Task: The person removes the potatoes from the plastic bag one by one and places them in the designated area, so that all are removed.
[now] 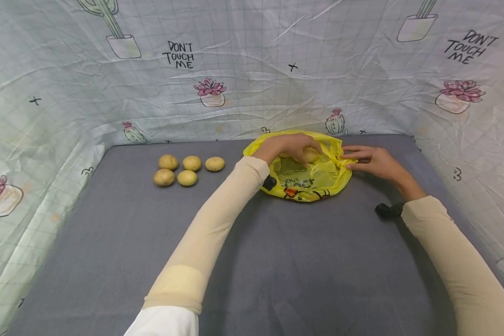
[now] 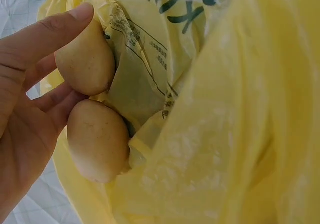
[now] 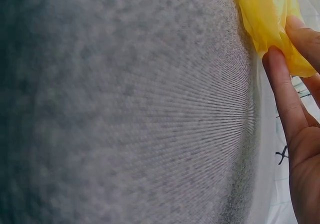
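A yellow plastic bag [image 1: 336, 183] lies open-mouthed toward the back of the table, dark print showing on its inner side. My left hand [image 1: 293, 145] reaches into its mouth, thumb and fingers around a potato [image 2: 86, 58]. Just below it in the left wrist view, a second potato [image 2: 98, 141] lies against the yellow film, close to my fingers. On the bag's right side my right hand [image 1: 375, 162] pinches the gathered rim between thumb and fingers. The right wrist view shows these fingers on the bag's bunched edge [image 3: 267, 13].
Several potatoes [image 1: 186, 178] sit in a loose group left of the bag, on the grey table [image 1: 109, 242]. A printed cloth [image 1: 252, 60] hangs behind the table and along both sides. Near the right wrist is a black device [image 1: 388, 211].
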A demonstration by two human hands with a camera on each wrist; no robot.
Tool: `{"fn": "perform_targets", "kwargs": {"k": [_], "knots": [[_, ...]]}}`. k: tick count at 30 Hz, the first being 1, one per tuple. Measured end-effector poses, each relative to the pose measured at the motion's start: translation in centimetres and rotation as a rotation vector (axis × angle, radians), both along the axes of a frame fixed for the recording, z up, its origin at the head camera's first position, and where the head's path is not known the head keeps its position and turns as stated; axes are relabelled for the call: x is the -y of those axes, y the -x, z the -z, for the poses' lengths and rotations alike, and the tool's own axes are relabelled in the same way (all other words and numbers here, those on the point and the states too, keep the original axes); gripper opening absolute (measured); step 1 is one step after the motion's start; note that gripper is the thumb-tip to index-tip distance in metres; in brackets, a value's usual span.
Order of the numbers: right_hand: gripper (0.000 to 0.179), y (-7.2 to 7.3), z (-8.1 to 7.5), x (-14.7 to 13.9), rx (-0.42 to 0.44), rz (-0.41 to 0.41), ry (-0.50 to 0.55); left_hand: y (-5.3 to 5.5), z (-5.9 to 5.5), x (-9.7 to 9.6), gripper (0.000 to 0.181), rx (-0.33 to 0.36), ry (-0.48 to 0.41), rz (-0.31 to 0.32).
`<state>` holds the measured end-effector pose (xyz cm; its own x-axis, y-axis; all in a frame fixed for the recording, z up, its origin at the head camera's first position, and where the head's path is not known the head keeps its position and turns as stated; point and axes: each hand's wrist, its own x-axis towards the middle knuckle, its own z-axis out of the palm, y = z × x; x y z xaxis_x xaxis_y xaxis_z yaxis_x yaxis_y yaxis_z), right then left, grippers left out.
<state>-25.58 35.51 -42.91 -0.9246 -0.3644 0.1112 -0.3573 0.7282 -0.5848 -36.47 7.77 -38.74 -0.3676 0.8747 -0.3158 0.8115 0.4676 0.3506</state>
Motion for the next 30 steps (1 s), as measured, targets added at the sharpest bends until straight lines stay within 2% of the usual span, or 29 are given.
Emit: {"fn": "perform_targets", "kwargs": {"k": [12,22,27,30], "knots": [[0.033,0.2,0.2,-0.2,0.043,0.021,0.014,0.1,0.4,-0.8,0.050,0.007,0.003,-0.049],[0.032,0.2,0.2,-0.1,0.030,0.010,0.028,0.0,0.0,-0.7,0.045,0.037,-0.047,-0.071],[0.033,0.2,0.2,-0.2,0.034,0.018,0.025,-0.2,-0.4,-0.8,0.044,0.053,-0.067,-0.065],[0.033,0.2,0.3,-0.2,0.030,0.021,0.025,-0.5,-0.7,-1.0,0.044,0.027,-0.090,-0.041]]}}
